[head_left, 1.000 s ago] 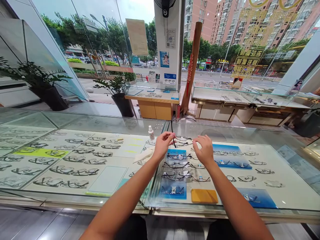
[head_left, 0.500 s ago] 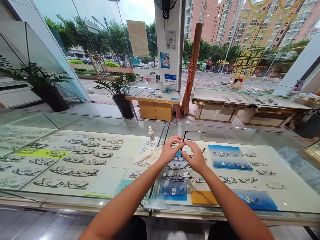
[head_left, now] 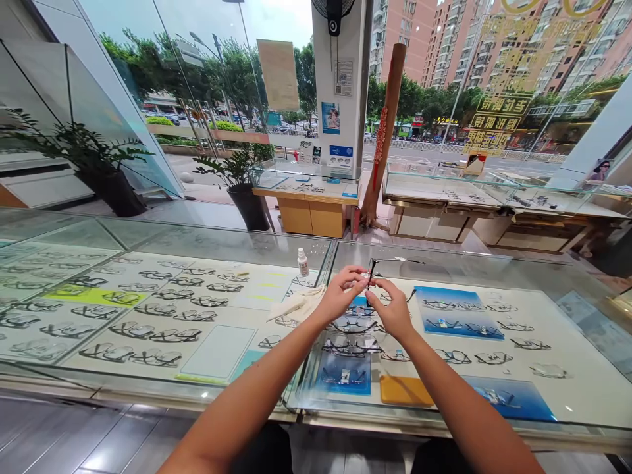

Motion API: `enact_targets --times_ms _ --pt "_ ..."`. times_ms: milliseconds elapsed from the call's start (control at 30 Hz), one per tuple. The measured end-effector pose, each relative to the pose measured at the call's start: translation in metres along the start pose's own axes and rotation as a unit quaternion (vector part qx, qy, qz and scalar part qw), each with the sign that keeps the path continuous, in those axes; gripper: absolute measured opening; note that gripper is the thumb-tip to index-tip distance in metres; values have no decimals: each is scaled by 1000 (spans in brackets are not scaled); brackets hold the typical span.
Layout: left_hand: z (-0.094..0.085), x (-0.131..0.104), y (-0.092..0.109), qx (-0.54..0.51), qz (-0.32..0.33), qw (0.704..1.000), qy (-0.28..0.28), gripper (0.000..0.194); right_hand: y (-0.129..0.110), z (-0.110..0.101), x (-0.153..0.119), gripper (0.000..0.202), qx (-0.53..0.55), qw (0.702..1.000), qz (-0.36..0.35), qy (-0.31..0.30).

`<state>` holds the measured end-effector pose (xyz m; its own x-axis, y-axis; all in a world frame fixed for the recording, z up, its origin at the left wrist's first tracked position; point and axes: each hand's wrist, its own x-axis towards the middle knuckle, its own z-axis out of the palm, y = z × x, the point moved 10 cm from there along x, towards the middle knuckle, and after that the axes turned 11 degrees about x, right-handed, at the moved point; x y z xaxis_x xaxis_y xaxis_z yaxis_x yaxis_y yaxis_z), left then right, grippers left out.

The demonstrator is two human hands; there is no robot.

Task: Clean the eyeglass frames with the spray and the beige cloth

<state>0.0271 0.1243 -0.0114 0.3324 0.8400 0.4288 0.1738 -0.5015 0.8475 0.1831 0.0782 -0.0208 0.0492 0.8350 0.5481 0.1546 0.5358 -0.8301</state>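
2 hands (head_left: 344, 293) pinching dark-framed glasses (head_left: 372, 268). Mirrored gold window lettering (head_left: 503, 104): 老花眼镜. Bottle label (head_left: 303, 265) unreadable.

Optical shop: spectacle frames (head_left: 175, 334) in showcases (head_left: 590, 388)

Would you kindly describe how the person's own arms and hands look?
The left hand and right hand are ungloved, five-fingered human hands. Both forearms are bare, with no sleeve, watch or bracelet showing.

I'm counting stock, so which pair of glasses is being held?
The dark-framed pair between the left hand and right hand, raised off the display; the other pairs lie in rows.
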Motion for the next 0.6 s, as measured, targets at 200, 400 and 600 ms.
enact_targets --times_ms 200,400,600 --pt "-99 -8 5 288 18 901 324 26 8 -21 9 32 15 999 29 30" --pt "-148 1 -72 287 -145 880 350 65 7 -35 16 28 36 998 27 47" --pt "-139 8 -130 199 -248 913 256 33 1 -38 19 29 43 998 18 52"
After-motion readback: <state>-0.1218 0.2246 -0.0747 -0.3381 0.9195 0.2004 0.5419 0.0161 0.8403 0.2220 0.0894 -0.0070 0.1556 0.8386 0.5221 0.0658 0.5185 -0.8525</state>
